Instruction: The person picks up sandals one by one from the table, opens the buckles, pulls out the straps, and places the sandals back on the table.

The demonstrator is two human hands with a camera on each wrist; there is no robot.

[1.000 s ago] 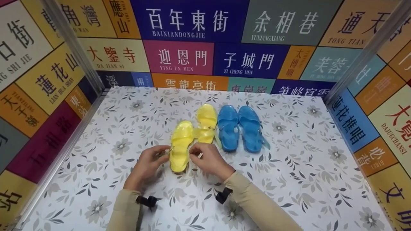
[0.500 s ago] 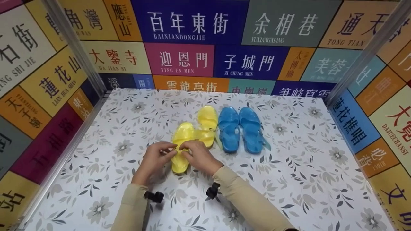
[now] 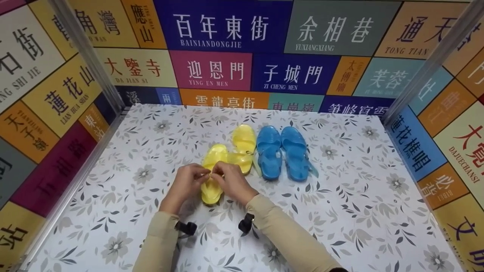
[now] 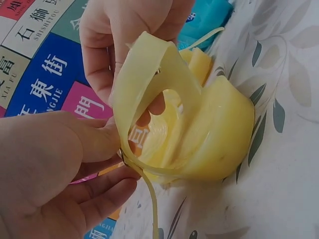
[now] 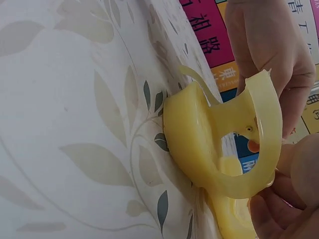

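The nearer yellow jelly sandal (image 3: pixel 211 194) lies on the table, toe away from me, both hands over its middle. My left hand (image 3: pixel 184 186) pinches its ankle strap (image 4: pixel 139 84) beside the small buckle, and the loose strap end (image 4: pixel 152 204) dangles below those fingers. From the other side my right hand (image 3: pixel 233 179) grips the raised strap loop, fingertips close to the left hand's. In the right wrist view, the right hand (image 5: pixel 286 199) has its fingers at the strap's lower bend. A second yellow sandal (image 3: pixel 244 138) lies just beyond, to the right.
Two blue sandals (image 3: pixel 269 151) lie side by side right of the yellow ones. A flower-patterned white cover (image 3: pixel 359 211) spreads over the table. Panels (image 3: pixel 227 70) printed with large characters enclose the back and sides.
My right hand has come left from the sandal's right edge to over its middle, meeting the left hand, which has shifted slightly right. Both now hold the strap.
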